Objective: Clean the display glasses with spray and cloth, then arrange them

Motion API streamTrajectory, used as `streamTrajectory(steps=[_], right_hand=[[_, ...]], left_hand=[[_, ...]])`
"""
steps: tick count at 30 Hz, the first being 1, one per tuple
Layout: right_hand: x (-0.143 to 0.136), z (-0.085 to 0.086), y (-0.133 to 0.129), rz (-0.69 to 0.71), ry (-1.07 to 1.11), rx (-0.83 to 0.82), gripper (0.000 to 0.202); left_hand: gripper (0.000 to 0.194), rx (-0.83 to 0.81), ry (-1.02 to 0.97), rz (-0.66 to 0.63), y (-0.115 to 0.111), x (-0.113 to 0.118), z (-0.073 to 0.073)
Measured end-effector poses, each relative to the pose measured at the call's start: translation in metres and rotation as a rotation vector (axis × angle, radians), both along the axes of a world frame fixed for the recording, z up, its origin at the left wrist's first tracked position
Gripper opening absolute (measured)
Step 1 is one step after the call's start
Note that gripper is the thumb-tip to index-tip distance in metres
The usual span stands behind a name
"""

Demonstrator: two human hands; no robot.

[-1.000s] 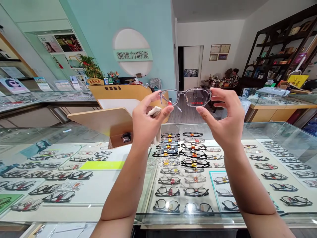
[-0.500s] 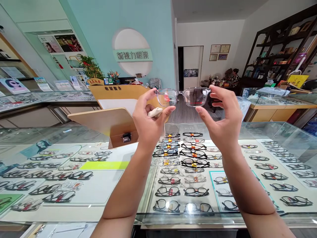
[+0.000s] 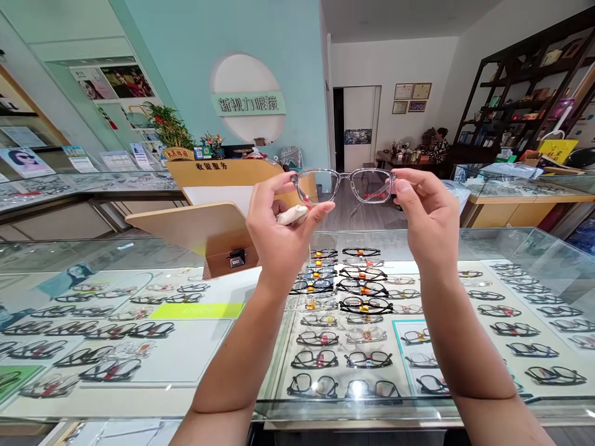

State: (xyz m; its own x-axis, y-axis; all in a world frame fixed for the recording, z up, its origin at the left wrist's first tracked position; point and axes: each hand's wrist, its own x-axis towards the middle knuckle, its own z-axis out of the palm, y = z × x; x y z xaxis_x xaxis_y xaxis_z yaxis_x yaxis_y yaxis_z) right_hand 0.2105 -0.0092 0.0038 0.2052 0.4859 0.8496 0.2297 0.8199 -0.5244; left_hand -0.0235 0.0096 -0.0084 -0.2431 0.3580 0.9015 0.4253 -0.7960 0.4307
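The left hand, a soft pale cloth bunched in it, and the right hand have their grips clamped on opposite ends of clear-rimmed glasses, raised above the glass counter, long axis nearly level, left to right. Behind the left hand, a flat wooden board slants, partly hidden; dark frames lie in rows below.

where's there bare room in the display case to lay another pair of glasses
The right part of the white panel, below the lime strip and right of the dark glasses. Crowded: the close rows of frames seen below the held glasses.
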Motion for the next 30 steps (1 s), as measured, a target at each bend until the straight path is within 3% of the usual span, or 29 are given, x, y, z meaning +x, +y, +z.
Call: streamTrajectory(steps=[9, 15, 18, 23, 30], right_hand=[[-0.002, 0.001, 0.001, 0.008, 0.074, 0.018, 0.019], [-0.006, 0.0, -0.006, -0.076, 0.063, 0.167, 0.015], [-0.011, 0.0, -0.011, -0.08, 0.07, 0.232, 0.013], [-0.013, 0.003, -0.014, 0.039, 0.089, 0.2, 0.012], [-0.01, 0.003, -0.007, 0.239, 0.152, 0.09, 0.012]], left_hand=[[0.059, -0.089, -0.096, -0.037, -0.013, 0.006, 0.005], [0.069, -0.162, -0.004, -0.171, -0.001, -0.003, 0.007], [0.074, -0.122, 0.006, -0.227, 0.011, -0.007, 0.004], [0.079, -0.002, 0.033, -0.241, 0.027, -0.01, -0.004], [0.074, 0.092, 0.055, -0.178, 0.024, -0.007, -0.006]])
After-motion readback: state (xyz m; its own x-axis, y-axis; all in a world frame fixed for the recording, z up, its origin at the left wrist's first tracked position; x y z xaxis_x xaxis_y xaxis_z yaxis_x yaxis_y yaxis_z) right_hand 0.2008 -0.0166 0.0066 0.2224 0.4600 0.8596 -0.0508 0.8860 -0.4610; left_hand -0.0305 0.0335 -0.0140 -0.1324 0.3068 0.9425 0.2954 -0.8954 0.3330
